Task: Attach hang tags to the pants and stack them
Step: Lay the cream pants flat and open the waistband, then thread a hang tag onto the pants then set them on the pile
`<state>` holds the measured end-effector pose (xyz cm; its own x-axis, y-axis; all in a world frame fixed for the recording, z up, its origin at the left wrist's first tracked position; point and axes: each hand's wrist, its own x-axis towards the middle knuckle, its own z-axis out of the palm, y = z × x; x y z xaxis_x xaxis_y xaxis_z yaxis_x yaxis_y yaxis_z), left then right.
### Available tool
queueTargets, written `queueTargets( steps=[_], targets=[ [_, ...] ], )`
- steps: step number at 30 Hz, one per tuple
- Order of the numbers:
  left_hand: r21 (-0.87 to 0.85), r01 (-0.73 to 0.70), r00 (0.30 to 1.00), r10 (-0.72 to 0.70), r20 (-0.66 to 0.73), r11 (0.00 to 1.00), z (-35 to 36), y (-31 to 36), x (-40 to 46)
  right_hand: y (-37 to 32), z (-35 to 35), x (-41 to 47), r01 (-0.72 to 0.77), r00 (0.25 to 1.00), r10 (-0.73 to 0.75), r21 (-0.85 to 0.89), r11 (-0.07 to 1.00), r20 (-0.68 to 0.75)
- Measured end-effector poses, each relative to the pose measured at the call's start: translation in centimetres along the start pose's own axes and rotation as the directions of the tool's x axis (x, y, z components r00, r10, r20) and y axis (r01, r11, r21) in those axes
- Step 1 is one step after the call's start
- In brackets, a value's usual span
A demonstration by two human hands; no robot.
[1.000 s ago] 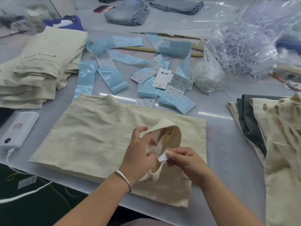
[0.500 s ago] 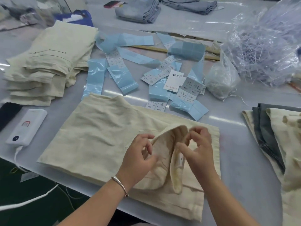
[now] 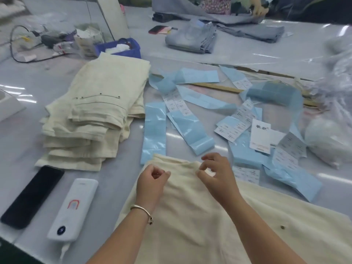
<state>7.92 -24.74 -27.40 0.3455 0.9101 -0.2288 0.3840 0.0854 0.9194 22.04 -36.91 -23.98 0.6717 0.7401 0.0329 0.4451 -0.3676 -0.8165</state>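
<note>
Two hands (image 3: 151, 184) (image 3: 217, 175) over one cream pants (image 3: 190, 225).

The white hang tag (image 3: 260, 136) beside my right hand (image 3: 215, 171) bears two dark brush-style characters at its top, too blurred for me to read. The small white labels (image 3: 237, 123) on the blue strips (image 3: 155, 130) carry rows of fine print, illegible. My power bank (image 3: 73, 208) shows a rainbow mark, no words
</note>
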Motion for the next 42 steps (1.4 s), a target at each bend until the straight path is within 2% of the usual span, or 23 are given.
queueTargets(
  steps=[3, 6, 8, 14, 17, 20, 22, 25, 28, 30, 32, 34, 36, 39, 41, 42],
  targets=[
    [0.115, -0.055, 0.998, 0.055, -0.003, 0.992, -1.0, -0.1, 4.5, -1.6, 4.5, 5.0, -0.058, 0.998, 0.056, 0.04, 0.998, 0.041],
    [0.295, -0.164, 0.98, 0.19, -0.058, 0.941, -1.8, 0.3, 9.1, -2.2, 7.7, 8.5, -0.083, 0.995, 0.081, 0.038, 0.996, 0.055],
    [0.372, -0.175, 0.971, 0.223, -0.087, 0.911, -1.9, 0.8, 12.4, -2.3, 9.2, 10.2, -0.097, 0.993, 0.096, 0.011, 0.995, 0.064],
    [0.479, -0.021, 0.999, 0.039, -0.029, 0.878, -0.2, 2.4, 18.3, -1.9, 12.4, 12.8, -0.212, 0.976, 0.209, 0.048, 0.976, 0.052],
    [0.373, -0.111, 0.993, 0.117, 0.006, 0.921, 0.1, 2.4, 18.6, -1.6, 13.2, 13.8, -0.258, 0.966, 0.258, 0.134, 0.957, 0.016],
    [0.232, -0.381, 0.925, 0.369, 0.094, 0.895, 0.0, 2.3, 18.0, -2.8, 12.8, 15.1, -0.244, 0.961, 0.274, 0.325, 0.914, -0.049],
    [0.173, -0.516, 0.856, 0.497, 0.146, 0.839, -0.3, 2.6, 17.1, -4.2, 11.7, 15.9, -0.231, 0.966, 0.259, 0.46, 0.857, 0.003],
    [0.067, -0.612, 0.776, 0.582, 0.243, 0.788, -0.7, 3.0, 16.3, -5.9, 10.1, 16.8, -0.297, 0.954, 0.253, 0.612, 0.733, 0.161],
    [0.003, -0.54, 0.799, 0.511, 0.317, 0.842, -0.9, 3.6, 15.7, -6.7, 9.4, 17.4, -0.352, 0.934, 0.319, 0.549, 0.758, 0.159],
    [-0.174, -0.427, 0.798, 0.46, 0.39, 0.888, -1.2, 3.9, 15.4, -6.8, 9.4, 17.7, -0.384, 0.915, 0.387, 0.529, 0.757, 0.11],
    [-0.335, -0.262, 0.813, 0.394, 0.429, 0.905, -1.4, 4.1, 15.8, -6.7, 9.1, 17.8, -0.424, 0.889, 0.442, 0.578, 0.698, 0.118],
    [-0.425, -0.101, 0.856, 0.297, 0.424, 0.899, -1.4, 4.1, 16.5, -6.5, 8.7, 17.9, -0.459, 0.866, 0.468, 0.652, 0.603, 0.177],
    [-0.391, -0.076, 0.879, 0.246, 0.408, 0.917, -1.2, 4.1, 16.7, -6.4, 8.4, 17.8, -0.473, 0.86, 0.458, 0.685, 0.555, 0.223],
    [-0.281, -0.178, 0.882, 0.28, 0.38, 0.943, -0.9, 4.2, 17.0, -5.8, 8.2, 17.6, -0.484, 0.864, 0.419, 0.688, 0.541, 0.278],
    [-0.218, -0.203, 0.873, 0.277, 0.401, 0.955, -0.9, 4.3, 17.2, -5.3, 8.1, 17.5, -0.478, 0.871, 0.407, 0.67, 0.568, 0.276],
    [-0.212, -0.167, 0.858, 0.248, 0.449, 0.963, -0.9, 4.1, 17.4, -5.1, 8.2, 17.4, -0.471, 0.875, 0.405, 0.653, 0.594, 0.263]
  ],
)
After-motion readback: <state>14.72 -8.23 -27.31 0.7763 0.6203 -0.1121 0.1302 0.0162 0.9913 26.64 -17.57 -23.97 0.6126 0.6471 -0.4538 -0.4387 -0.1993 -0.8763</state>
